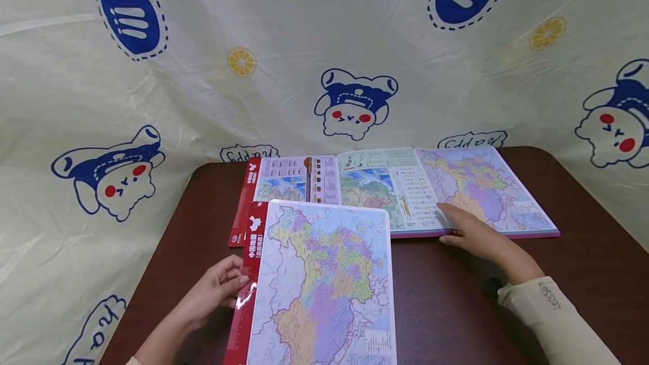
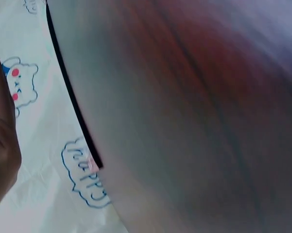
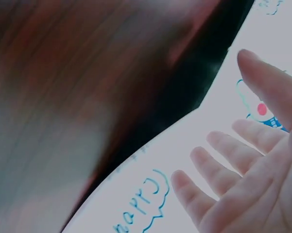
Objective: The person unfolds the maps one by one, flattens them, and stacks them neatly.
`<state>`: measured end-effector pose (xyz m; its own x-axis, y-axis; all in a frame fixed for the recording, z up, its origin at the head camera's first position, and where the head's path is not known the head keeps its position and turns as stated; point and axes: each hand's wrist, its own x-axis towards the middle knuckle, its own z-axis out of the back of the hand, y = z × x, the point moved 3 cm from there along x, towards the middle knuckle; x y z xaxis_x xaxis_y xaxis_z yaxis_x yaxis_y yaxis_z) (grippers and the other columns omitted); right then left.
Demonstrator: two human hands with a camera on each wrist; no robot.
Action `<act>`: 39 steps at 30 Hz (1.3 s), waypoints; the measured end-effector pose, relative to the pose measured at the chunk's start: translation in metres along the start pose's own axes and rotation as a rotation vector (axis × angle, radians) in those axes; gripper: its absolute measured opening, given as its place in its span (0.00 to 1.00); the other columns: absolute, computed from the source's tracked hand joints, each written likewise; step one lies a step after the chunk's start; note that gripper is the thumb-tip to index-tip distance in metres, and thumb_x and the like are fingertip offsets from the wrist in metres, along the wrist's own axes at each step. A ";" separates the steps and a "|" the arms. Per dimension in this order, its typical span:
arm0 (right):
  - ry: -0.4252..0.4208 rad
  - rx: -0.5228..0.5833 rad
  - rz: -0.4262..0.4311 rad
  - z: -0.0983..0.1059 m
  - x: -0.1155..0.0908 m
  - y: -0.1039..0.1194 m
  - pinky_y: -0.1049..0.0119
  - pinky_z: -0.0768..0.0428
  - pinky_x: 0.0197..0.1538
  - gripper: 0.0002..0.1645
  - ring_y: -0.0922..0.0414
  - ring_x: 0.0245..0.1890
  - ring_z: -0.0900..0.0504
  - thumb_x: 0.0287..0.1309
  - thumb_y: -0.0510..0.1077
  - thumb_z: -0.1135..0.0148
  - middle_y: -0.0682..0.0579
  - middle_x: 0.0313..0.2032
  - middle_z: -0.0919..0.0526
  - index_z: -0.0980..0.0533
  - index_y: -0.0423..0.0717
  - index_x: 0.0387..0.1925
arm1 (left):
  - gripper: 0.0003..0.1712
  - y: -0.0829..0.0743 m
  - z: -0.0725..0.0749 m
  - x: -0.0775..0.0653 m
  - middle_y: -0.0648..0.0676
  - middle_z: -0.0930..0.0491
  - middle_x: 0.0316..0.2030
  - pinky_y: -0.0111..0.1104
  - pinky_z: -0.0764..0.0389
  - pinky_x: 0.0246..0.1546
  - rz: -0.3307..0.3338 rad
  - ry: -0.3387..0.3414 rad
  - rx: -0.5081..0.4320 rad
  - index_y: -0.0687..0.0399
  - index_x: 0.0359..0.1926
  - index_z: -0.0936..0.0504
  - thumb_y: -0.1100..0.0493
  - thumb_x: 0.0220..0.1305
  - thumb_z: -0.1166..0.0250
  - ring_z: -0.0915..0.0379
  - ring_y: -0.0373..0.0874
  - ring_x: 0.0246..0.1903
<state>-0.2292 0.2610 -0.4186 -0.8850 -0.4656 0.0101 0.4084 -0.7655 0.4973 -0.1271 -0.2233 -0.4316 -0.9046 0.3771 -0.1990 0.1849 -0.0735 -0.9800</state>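
Observation:
In the head view my left hand [image 1: 223, 285] pinches the red left border of a laminated map sheet [image 1: 324, 275]. That sheet shows a coloured map of China and overlaps a second, red-edged map sheet [image 1: 296, 182] behind it. My right hand [image 1: 471, 234] is at the front edge of an open map booklet [image 1: 466, 185], its fingertips over the page and its thumb at the edge. The right wrist view shows the fingers [image 3: 218, 165] spread and straight with the palm bare. Only a dark side of my left hand [image 2: 2, 141] shows in the left wrist view.
A dark brown wooden table [image 1: 431, 308] carries the maps. Behind it hangs a pale curtain [image 1: 284, 106] printed with cartoon bears, orange slices and blue badges; it also falls along the table's left and right sides.

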 end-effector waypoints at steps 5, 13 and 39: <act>0.012 0.118 -0.021 -0.005 -0.004 0.017 0.40 0.42 0.56 0.39 0.35 0.58 0.42 0.57 0.47 0.42 0.30 0.59 0.40 0.45 0.31 0.62 | 0.16 0.000 -0.010 0.012 0.59 0.22 0.36 0.45 0.22 0.33 -0.035 -0.079 -0.036 0.65 0.46 0.36 0.63 0.62 0.43 0.22 0.52 0.32; 0.149 0.466 0.032 -0.021 -0.010 0.042 0.60 0.29 0.51 0.29 0.43 0.54 0.31 0.66 0.46 0.54 0.37 0.54 0.30 0.42 0.31 0.61 | 0.14 -0.005 -0.022 0.028 0.54 0.22 0.34 0.41 0.21 0.32 -0.094 -0.148 -0.074 0.62 0.44 0.34 0.61 0.61 0.42 0.22 0.48 0.32; 0.177 0.778 0.046 -0.046 -0.021 0.067 0.55 0.21 0.24 0.13 0.55 0.20 0.20 0.58 0.37 0.44 0.50 0.19 0.24 0.34 0.32 0.25 | 0.07 -0.015 -0.033 0.052 0.53 0.21 0.27 0.34 0.21 0.25 -0.083 -0.305 -0.230 0.63 0.41 0.33 0.68 0.63 0.47 0.24 0.43 0.23</act>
<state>-0.1733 0.1990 -0.4256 -0.7959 -0.6024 -0.0604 0.1121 -0.2445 0.9631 -0.1644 -0.1718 -0.4273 -0.9864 0.0782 -0.1447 0.1561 0.1678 -0.9734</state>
